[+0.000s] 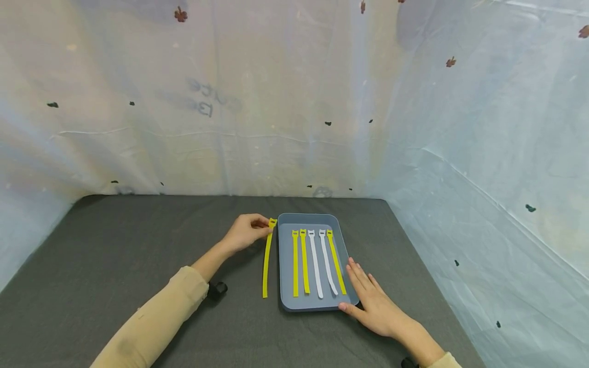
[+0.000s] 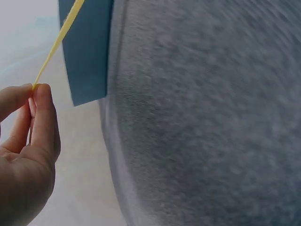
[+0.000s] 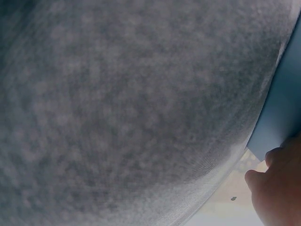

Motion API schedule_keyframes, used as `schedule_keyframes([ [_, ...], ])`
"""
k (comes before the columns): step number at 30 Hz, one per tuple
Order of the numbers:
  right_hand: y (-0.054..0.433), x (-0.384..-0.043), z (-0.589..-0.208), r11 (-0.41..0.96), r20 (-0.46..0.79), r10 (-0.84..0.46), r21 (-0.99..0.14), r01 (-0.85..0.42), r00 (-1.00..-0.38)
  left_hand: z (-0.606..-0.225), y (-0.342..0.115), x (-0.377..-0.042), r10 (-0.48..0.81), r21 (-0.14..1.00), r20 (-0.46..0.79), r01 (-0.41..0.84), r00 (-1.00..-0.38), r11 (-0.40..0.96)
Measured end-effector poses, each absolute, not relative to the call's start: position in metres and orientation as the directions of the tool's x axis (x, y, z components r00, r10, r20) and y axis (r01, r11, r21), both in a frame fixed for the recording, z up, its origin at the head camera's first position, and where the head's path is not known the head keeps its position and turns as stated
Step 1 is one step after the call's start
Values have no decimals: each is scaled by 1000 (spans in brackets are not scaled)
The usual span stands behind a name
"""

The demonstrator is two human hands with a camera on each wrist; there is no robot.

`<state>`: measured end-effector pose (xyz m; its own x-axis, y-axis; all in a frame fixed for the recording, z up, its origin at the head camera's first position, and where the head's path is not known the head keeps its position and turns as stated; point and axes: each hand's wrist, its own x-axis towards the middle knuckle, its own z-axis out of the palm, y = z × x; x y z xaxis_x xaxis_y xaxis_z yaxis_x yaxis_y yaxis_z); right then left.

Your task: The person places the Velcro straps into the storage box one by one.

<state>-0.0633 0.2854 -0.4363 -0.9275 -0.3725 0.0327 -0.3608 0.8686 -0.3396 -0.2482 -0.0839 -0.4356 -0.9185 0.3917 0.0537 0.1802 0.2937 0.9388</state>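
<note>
A yellow cable strap [image 1: 266,266] hangs from my left hand [image 1: 248,232], its slotted head pinched between thumb and fingers, just left of the tray. In the left wrist view the same hand [image 2: 33,136] grips the end of the yellow strap [image 2: 59,40]. The grey-blue tray [image 1: 308,220] holds a row of straps laid lengthwise: two yellow ones on the left, two white straps [image 1: 315,266] in the middle, one yellow strap [image 1: 337,266] on the right. My right hand [image 1: 375,301] rests with straight, spread fingers against the tray's lower right corner.
A dark grey cloth covers the table [image 1: 138,255]. Pale plastic sheeting [image 1: 276,102] with small dark and brown marks rises behind the table and along its right side. A black band [image 1: 218,290] shows at my left wrist.
</note>
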Motion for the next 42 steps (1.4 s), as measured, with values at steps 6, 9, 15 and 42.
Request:
schedule_keyframes([
  [6,286,-63,-437,865,37,-375,-344,-364,-926,-420,-83,-243,376,961,33,133,-926,243],
  [9,286,-64,-437,865,37,-375,-345,-364,-926,-412,-83,-242,361,964,27,119,-932,236],
  [15,287,-65,-437,869,26,-373,-342,-359,-928,-401,-82,-242,351,974,26,103,-936,202],
  [42,286,-65,-436,870,21,-376,-337,-361,-926,-360,-67,-225,407,990,100,132,-908,50],
])
